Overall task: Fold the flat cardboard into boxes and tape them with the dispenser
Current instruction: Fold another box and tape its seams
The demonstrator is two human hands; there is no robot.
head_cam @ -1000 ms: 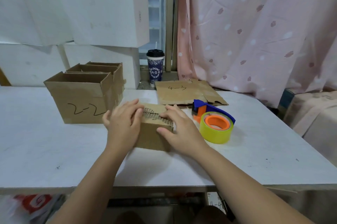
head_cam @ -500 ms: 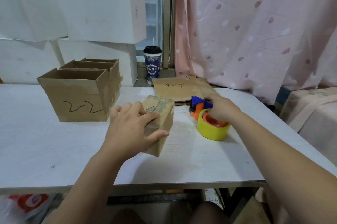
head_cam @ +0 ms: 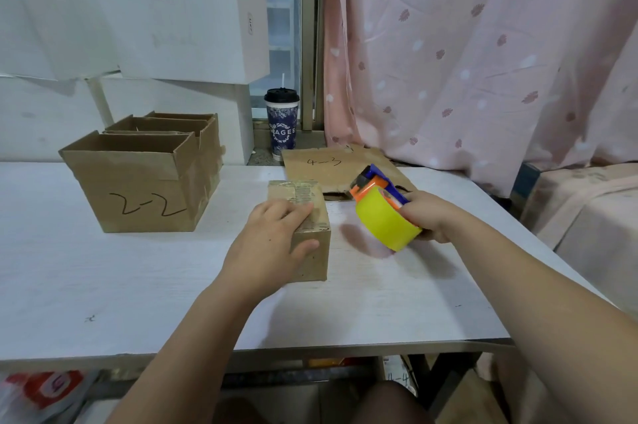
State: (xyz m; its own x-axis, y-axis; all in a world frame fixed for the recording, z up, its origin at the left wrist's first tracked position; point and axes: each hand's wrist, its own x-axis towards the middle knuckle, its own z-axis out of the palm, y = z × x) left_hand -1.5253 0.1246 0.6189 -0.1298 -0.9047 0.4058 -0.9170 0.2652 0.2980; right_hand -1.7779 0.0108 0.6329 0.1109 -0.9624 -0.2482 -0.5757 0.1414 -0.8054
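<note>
**A:** Which step am I looking at?

**B:** Taping, by my reading. My left hand (head_cam: 272, 244) holds the small box (head_cam: 312, 263) down on the table (head_cam: 103, 285), with the fingers across its top and the thumb on the near side face. The top flaps look closed and carry some shiny tape, but I cannot tell how much of the seam is covered.

**A:** And the dispenser?

**B:** It is in my right hand (head_cam: 431, 219), with the fingers wrapped round the handle of the tape dispenser (head_cam: 383, 223). The yellow roll faces me, held clear of the table just right of the box. The two hands are apart.

**A:** So what next?

**B:** I'd carry the blade end over the box, stick the tape at one edge and draw it along the seam, with the left hand bracing against the pull. The flat cardboard marked 4-3 (head_cam: 328, 164) lies behind, not yet folded — that one comes after, I'd guess.
</note>
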